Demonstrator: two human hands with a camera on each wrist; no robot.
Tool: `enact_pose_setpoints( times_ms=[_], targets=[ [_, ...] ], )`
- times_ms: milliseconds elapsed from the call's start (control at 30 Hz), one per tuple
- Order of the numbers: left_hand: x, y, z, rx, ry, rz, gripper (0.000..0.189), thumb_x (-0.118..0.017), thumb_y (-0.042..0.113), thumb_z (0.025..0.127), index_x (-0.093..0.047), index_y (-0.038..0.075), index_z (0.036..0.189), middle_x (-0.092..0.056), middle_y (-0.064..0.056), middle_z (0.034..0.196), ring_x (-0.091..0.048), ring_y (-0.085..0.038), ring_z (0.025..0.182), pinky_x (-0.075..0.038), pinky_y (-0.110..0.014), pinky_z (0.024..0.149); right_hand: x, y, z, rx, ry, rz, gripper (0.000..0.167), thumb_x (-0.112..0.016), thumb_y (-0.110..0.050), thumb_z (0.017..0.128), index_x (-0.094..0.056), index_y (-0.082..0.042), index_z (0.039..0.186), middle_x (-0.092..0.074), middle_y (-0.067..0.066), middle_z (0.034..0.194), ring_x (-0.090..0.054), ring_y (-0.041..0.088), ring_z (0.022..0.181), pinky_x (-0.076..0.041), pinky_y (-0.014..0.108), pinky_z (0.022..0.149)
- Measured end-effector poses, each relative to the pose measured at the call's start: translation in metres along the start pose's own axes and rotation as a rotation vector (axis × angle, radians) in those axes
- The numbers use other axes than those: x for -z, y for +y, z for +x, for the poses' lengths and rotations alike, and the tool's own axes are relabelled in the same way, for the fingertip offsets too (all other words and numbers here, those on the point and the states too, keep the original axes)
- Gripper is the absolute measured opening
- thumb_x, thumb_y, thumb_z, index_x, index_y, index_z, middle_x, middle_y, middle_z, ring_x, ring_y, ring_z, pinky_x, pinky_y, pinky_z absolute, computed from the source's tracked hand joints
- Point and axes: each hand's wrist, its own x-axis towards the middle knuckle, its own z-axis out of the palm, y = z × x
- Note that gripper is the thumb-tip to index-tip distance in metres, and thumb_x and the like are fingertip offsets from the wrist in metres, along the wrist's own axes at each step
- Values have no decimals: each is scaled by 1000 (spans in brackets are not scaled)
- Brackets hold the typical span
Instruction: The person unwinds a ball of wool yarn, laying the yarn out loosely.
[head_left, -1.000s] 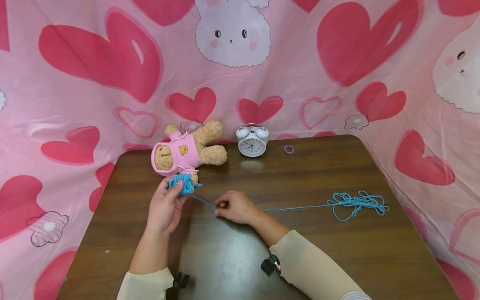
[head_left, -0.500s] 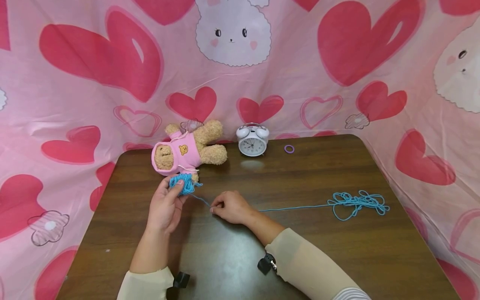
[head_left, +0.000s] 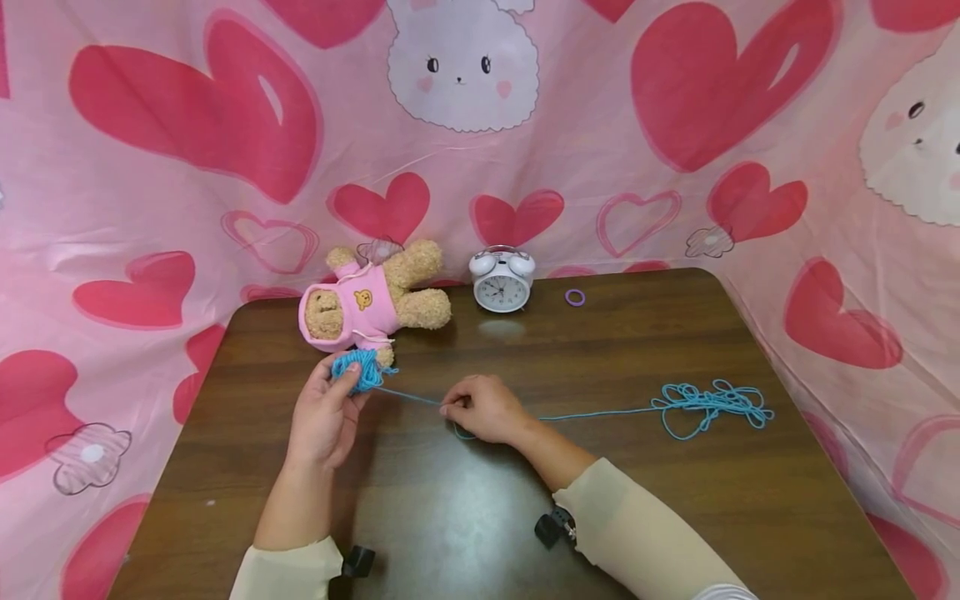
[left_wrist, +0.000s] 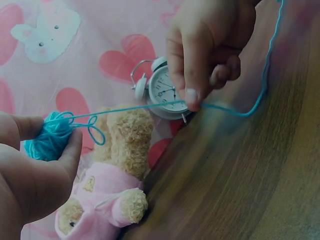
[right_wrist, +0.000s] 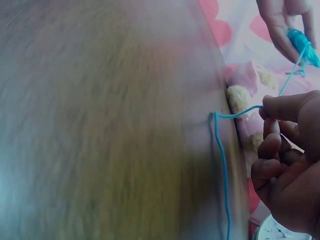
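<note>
A wound bundle of blue yarn (head_left: 358, 370) sits between the thumb and fingers of my left hand (head_left: 322, 421), raised in front of the teddy bear. From it a strand (left_wrist: 125, 108) runs taut to my right hand (head_left: 487, 408), whose thumb and forefinger pinch it. A small loop sticks out of the bundle's side in the left wrist view. Past my right hand, the strand sags in a bend (right_wrist: 216, 114), then leads across the table to a loose tangle of the same yarn (head_left: 712, 407) on the right.
On the brown table (head_left: 600, 517), a teddy bear (head_left: 371, 304) in a pink hoodie lies at the back left. A white twin-bell alarm clock (head_left: 502, 283) stands beside it, and a purple ring (head_left: 575, 297) lies farther right. Pink heart-printed cloth (head_left: 450, 158) hangs behind.
My right hand first slid a little left toward the bundle, then moved back right, and the strand between the hands straightened. My left hand stays nearly where it was, holding the bundle.
</note>
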Motion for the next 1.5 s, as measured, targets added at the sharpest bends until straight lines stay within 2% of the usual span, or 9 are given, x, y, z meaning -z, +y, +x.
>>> enact_pose_setpoints(
  times_ms=[400,867,1267,1500],
  targets=[
    [5,-3,0,-19,22,-31,21,-56,11,108,-47,6,125,-62,-2,111,-68,-10,90,-57,-23,85,22,7,-14,42,68,15,4,-79,-17,90,-80,-14,90,-67,-11,78,-57,2,70,-49,21,65],
    [11,-4,-3,-15,15,-41,16,-59,12,106,-51,7,119,-66,-2,104,-70,-13,89,-58,-26,85,48,27,-33,-2,121,31,5,-78,-18,91,-79,-14,88,-67,-11,80,-56,2,68,-49,23,63],
    [15,-1,-3,12,13,-27,20,-59,15,106,-49,7,122,-65,-2,110,-70,-14,96,-57,-27,90,70,41,-49,-50,155,-7,7,-79,-21,91,-80,-15,89,-66,-12,80,-57,5,69,-50,25,64],
    [15,0,-4,20,-3,31,21,-59,19,107,-50,9,123,-67,1,109,-69,-10,98,-56,-27,94,77,51,-61,-61,177,-11,9,-79,-23,92,-80,-14,89,-65,-13,79,-56,6,69,-49,25,63]
  ],
)
